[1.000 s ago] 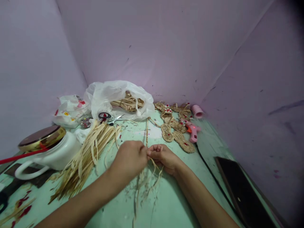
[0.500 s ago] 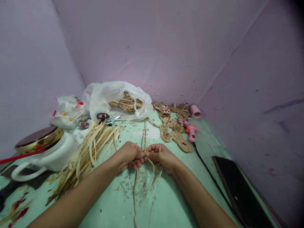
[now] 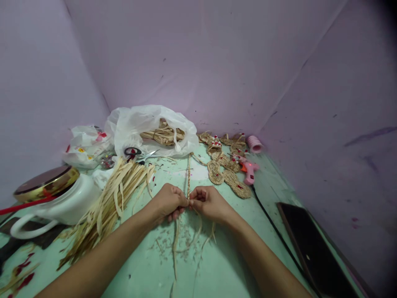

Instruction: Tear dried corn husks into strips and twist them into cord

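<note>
My left hand [image 3: 167,201] and my right hand [image 3: 208,203] meet at the middle of the green table [image 3: 223,265]. Both pinch the near end of a thin braided straw cord [image 3: 187,176] that runs away from me toward the plastic bag. Loose straw strands [image 3: 178,240] hang from the pinch and trail toward me over the table. A bundle of flat pale straw strips [image 3: 114,198] lies just left of my left hand.
A white plastic bag [image 3: 151,126] with straw inside sits at the back, scissors [image 3: 136,153] in front of it. Coiled straw pieces [image 3: 228,174], a pink glue gun [image 3: 249,170] with its black cord and a pink spool [image 3: 254,144] lie right. A white pot [image 3: 58,198] stands left, a dark board [image 3: 313,248] right.
My left hand has turned from knuckles-up to a pinch at the cord's end. Both hands shifted slightly left and nearer each other; the loose strands swung below them.
</note>
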Demonstrator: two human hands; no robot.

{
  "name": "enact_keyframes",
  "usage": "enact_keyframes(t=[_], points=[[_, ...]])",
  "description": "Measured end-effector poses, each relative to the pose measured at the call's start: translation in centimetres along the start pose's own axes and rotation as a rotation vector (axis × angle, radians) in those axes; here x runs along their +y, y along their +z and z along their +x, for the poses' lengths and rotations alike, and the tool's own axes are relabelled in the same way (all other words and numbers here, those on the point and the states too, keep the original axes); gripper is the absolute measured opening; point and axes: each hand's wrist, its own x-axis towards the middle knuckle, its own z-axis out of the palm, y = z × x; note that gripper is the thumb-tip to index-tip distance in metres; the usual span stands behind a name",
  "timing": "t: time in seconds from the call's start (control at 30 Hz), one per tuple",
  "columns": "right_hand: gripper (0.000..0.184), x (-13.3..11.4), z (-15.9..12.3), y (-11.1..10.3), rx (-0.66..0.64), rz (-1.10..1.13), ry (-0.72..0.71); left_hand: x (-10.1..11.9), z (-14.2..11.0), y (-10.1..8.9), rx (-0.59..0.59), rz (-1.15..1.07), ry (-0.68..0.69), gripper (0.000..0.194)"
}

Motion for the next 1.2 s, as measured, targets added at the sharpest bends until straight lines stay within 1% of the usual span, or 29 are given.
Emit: enact_keyframes(t=[0.07,0.13,0.2,0.3,0.4,0.47,0.53,0.63,0.7,0.77,0.8,0.83,0.87,0.9,0.97,1.03,1.07,1.1,1.2], points=[[0.003,0.0,-0.1,-0.2,0.052,-0.191,-0.004,-0.3,0.2,0.2,0.030,0.039,0.016,0.014],[0.006,-0.3,-0.4,-0.3,0.113,-0.382,0.025,-0.6,0.3,0.4,0.044,0.069,0.052,0.015],[0.008,-0.8,-0.9,-0.3,0.148,-0.504,0.063,-0.8,0.5,0.7,0.065,0.089,0.092,0.016],[0.008,-2.0,-1.7,0.2,0.174,-0.591,0.069,-0.7,0.3,0.9,0.092,0.087,0.104,0.014],[0.010,-3.1,-2.6,1.2,0.189,-0.666,0.011,-0.1,-0.3,0.8,0.103,0.025,0.035,0.013],[0.013,-3.5,-3.1,2.1,0.192,-0.710,-0.026,0.2,-0.6,0.5,0.084,-0.027,0.013,0.012],[0.014,-3.6,-3.3,2.8,0.199,-0.750,-0.048,0.2,-0.7,0.2,0.040,-0.058,0.030,0.009],[0.014,-3.6,-3.5,2.7,0.158,-0.779,-0.048,0.0,-0.4,-0.3,-0.009,-0.072,0.051,0.006],[0.013,-3.5,-3.3,1.7,0.094,-0.710,-0.026,-0.1,-0.1,-0.5,-0.026,-0.091,0.053,0.004],[0.018,-3.5,-2.9,0.2,0.091,-0.555,0.009,-0.1,0.0,-0.6,-0.048,-0.115,0.053,0.003],[0.023,-3.4,-2.6,-0.5,0.132,-0.452,0.038,-0.1,0.1,-0.7,-0.063,-0.129,0.051,0.004],[0.023,-3.4,-2.3,-1.0,0.180,-0.326,0.074,-0.1,0.1,-0.7,-0.076,-0.139,0.046,0.005],[0.021,-3.4,-2.0,-1.4,0.190,-0.178,0.136,-0.1,0.2,-0.8,-0.088,-0.146,0.041,0.006],[0.019,-3.3,-1.8,-1.4,0.169,-0.032,0.202,-0.1,0.2,-0.9,-0.099,-0.150,0.038,0.007],[0.013,-3.2,-1.5,-0.9,0.052,0.206,0.303,-0.2,0.2,-0.9,-0.104,-0.151,0.040,0.008],[0.009,-3.1,-1.5,0.1,-0.051,0.336,0.351,-0.3,0.2,-0.9,-0.105,-0.152,0.048,0.008],[0.009,-3.0,-1.5,0.6,-0.065,0.361,0.358,-0.2,0.1,-0.9,-0.102,-0.154,0.050,0.008],[0.009,-2.9,-1.5,1.0,-0.053,0.367,0.359,-0.2,0.1,-0.9,-0.099,-0.153,0.051,0.007],[0.014,-2.5,-1.5,1.5,0.010,0.316,0.354,-0.1,0.0,-0.7,-0.082,-0.137,0.049,0.004]])
